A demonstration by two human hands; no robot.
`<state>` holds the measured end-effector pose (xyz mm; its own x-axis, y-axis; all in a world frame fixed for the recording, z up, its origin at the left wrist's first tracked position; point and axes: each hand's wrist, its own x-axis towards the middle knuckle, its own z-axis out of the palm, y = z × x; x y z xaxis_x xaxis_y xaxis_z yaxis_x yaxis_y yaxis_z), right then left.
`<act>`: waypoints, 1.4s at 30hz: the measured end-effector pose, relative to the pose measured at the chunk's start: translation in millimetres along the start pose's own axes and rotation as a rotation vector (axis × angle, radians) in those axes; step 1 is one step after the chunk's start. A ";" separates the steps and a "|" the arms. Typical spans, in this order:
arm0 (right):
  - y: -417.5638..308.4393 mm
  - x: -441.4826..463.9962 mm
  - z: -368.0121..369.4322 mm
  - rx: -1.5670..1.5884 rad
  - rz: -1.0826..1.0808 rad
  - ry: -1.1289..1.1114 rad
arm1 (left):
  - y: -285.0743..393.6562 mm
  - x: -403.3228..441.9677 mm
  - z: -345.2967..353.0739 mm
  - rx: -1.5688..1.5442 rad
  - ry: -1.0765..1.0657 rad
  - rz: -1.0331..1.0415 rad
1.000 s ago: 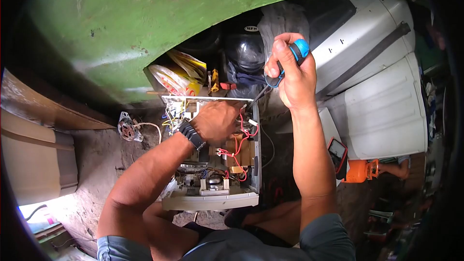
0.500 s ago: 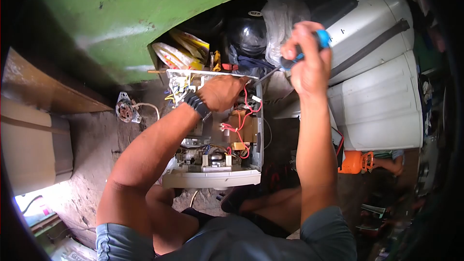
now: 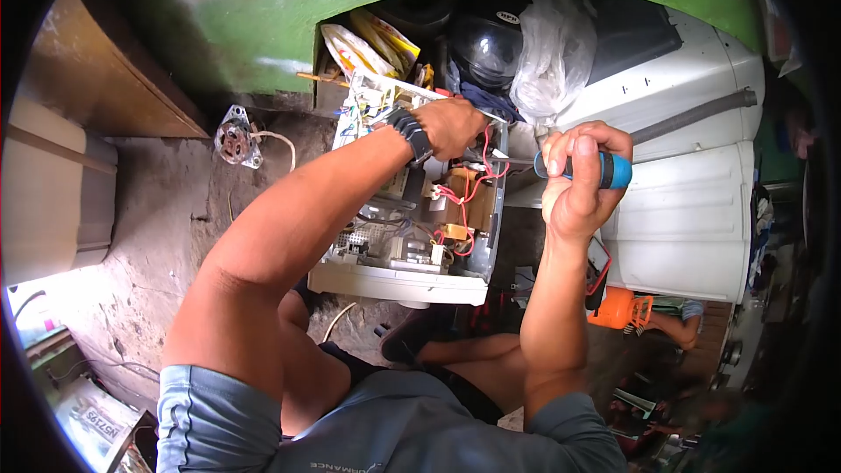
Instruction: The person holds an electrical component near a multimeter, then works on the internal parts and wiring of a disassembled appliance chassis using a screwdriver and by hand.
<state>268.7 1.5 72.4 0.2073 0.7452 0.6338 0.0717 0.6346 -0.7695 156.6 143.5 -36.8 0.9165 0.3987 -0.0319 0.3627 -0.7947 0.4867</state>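
An opened white appliance casing, probably a microwave oven, sits in front of me with its inner parts bare. Red wires run over a brown-wrapped block on its right side. My left hand, with a black band at the wrist, is closed at the far right corner of the casing; its fingertips and whatever they pinch are hidden. In my right hand is a screwdriver with a blue and black handle. Its shaft points left toward the casing's right side, and I cannot make out where the tip rests.
A small motor with a pale cable lies on the floor to the left. Behind the casing are a black helmet and a clear plastic bag. White appliance bodies stand at the right, near an orange tank.
My right hand has come down and nearer, levelling the screwdriver. The casing now sits higher, further right and slightly turned in view. My left hand stays at its far corner.
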 end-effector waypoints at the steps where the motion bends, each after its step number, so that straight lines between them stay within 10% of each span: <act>1: 0.5 -2.0 1.1 -0.017 -0.021 -0.002 | 4.8 -0.8 -4.2 -0.019 0.010 -0.053; 17: 9.5 -31.1 2.4 -0.133 -0.264 0.014 | 4.7 -1.1 1.1 0.006 0.097 -0.043; 28: 18.1 -18.7 -36.4 0.082 -0.026 0.389 | 11.7 -8.9 -6.2 -0.068 0.169 -0.079; 42: 23.6 -8.4 -32.9 0.100 -0.028 0.231 | 11.2 -4.9 -0.8 -0.009 0.150 -0.100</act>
<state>300.8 3.5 46.3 0.4254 0.6678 0.6108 -0.0145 0.6798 -0.7332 156.0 133.0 -30.6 0.8403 0.5398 0.0493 0.4487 -0.7438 0.4954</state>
